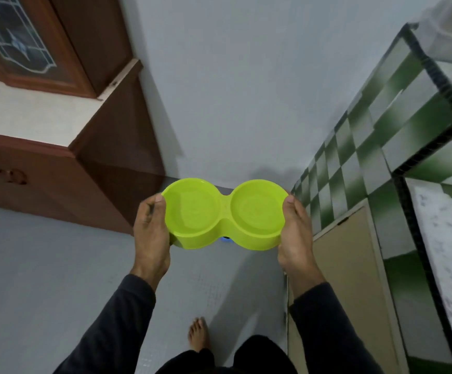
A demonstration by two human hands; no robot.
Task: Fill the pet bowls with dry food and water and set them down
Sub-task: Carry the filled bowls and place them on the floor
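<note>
Pale grey floor (44,279), a lime-green double pet bowl (223,214) carried level above it.
Nearest, below the bowl, a bare foot (198,334); both dark-sleeved arms reach forward, left hand (152,233) and right hand (296,233) gripping the bowl's ends, thumbs on the rim; beyond stands a brown cabinet (84,168).

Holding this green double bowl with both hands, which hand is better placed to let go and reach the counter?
Right. The right hand grips the green double bowl on the side nearest the tiled counter; the left hand is across from it.
</note>
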